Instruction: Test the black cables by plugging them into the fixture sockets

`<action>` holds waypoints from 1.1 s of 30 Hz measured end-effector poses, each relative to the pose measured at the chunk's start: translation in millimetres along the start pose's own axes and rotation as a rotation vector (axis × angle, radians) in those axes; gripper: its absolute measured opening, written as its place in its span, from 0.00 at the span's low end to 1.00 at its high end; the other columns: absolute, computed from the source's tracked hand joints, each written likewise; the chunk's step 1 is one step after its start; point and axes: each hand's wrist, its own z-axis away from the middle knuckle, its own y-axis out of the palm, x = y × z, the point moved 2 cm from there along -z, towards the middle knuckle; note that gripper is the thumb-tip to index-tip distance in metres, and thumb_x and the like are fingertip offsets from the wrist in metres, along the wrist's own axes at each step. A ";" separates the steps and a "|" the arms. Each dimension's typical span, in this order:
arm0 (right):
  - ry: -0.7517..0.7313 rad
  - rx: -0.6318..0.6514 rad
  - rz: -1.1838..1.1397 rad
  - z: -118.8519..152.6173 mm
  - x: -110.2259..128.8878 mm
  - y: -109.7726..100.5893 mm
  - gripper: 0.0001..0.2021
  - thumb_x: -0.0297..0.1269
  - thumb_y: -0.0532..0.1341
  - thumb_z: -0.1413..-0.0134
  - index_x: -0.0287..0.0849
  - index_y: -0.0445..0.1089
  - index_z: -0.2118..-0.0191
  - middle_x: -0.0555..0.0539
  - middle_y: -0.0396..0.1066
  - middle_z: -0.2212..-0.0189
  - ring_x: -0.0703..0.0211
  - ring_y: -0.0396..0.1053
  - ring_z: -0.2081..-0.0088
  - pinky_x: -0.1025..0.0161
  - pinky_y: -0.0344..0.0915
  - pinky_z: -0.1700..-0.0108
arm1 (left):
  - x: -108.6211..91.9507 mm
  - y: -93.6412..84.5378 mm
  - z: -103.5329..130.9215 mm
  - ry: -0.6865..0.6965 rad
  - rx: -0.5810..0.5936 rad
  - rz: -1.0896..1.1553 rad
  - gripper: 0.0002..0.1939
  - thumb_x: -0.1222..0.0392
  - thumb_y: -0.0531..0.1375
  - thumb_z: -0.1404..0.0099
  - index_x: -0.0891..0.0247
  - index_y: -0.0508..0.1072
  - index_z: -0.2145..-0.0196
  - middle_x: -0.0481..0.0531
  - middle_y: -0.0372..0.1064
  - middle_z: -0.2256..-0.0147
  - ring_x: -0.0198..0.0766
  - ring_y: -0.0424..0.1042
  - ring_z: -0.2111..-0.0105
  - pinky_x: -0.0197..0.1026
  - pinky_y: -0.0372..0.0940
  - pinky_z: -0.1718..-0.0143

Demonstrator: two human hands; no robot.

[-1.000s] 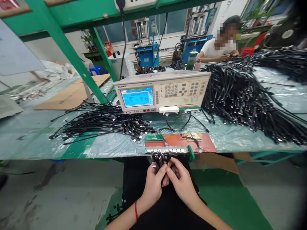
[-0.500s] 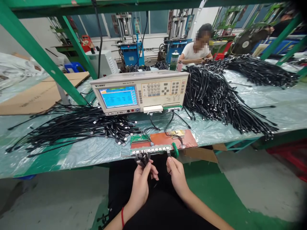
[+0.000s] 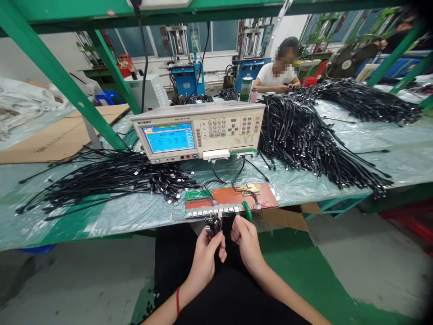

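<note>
My left hand (image 3: 208, 253) is closed around a bunch of black USB cables (image 3: 213, 224), their connector ends pointing up at the table's front edge. To its right, my right hand (image 3: 246, 237) pinches a single USB cable connector (image 3: 237, 213) up against the right part of a row of white sockets (image 3: 203, 213). That row runs along the front of a red-and-green circuit board (image 3: 226, 198). Whether the connector is seated in a socket cannot be told. Behind the board stands a cable tester (image 3: 233, 131) with a lit blue screen (image 3: 169, 138), wired to the board.
Black cables (image 3: 111, 185) lie heaped at the left; a larger cable pile (image 3: 301, 135) covers the right. A green frame post (image 3: 61, 76) slants across the left. Cardboard (image 3: 284, 217) sits below the board's right end. Across the bench, a person (image 3: 277, 72) sits working.
My left hand and its cable bunch have shifted right, closer to my right hand. The right hand has moved slightly up toward the sockets. The tester's screen now shows large text.
</note>
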 end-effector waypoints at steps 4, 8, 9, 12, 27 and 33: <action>0.076 0.041 -0.057 4.8 0.2 3.8 0.22 0.55 0.66 0.42 0.41 0.64 0.73 0.55 0.54 0.81 0.68 0.50 0.80 0.68 0.47 0.79 | 2.1 -1.0 -0.1 0.019 0.027 0.013 0.12 0.55 0.68 0.39 0.64 0.70 0.68 0.46 0.68 0.74 0.28 0.61 0.82 0.34 0.60 0.81; 0.142 0.206 -0.124 9.6 1.0 12.8 0.18 0.52 0.70 0.48 0.40 0.71 0.69 0.54 0.60 0.80 0.65 0.58 0.81 0.68 0.56 0.81 | 2.7 -1.5 -2.1 0.059 0.050 -0.040 0.09 0.58 0.69 0.39 0.64 0.73 0.65 0.44 0.66 0.76 0.30 0.62 0.80 0.33 0.60 0.78; 0.141 0.209 -0.140 9.5 1.3 13.7 0.18 0.51 0.71 0.49 0.40 0.72 0.70 0.53 0.62 0.78 0.65 0.59 0.80 0.68 0.58 0.81 | 1.9 -1.4 -2.2 0.066 0.048 -0.053 0.10 0.58 0.69 0.39 0.64 0.74 0.64 0.44 0.67 0.75 0.30 0.63 0.79 0.33 0.61 0.77; 0.117 0.150 -0.159 8.2 1.7 12.0 0.17 0.48 0.74 0.52 0.38 0.74 0.71 0.51 0.64 0.77 0.67 0.58 0.79 0.69 0.57 0.80 | -3.3 -2.0 -0.5 0.075 0.019 -0.062 0.13 0.57 0.70 0.40 0.63 0.77 0.59 0.50 0.73 0.65 0.35 0.69 0.70 0.36 0.66 0.69; 0.072 0.059 -0.109 9.5 -7.7 9.5 0.26 0.62 0.62 0.42 0.39 0.72 0.68 0.48 0.68 0.80 0.61 0.65 0.77 0.67 0.58 0.73 | -20.3 -1.2 3.2 0.071 -0.027 -0.226 0.14 0.49 0.64 0.34 0.64 0.70 0.64 0.47 0.69 0.73 0.25 0.56 0.83 0.30 0.50 0.82; 0.004 0.055 -0.034 8.9 -17.7 5.0 0.25 0.60 0.58 0.37 0.40 0.70 0.70 0.48 0.69 0.80 0.59 0.67 0.77 0.64 0.62 0.72 | -13.0 -2.0 -0.3 0.027 -0.020 -0.177 0.17 0.47 0.66 0.37 0.63 0.68 0.65 0.44 0.67 0.76 0.24 0.55 0.85 0.29 0.47 0.85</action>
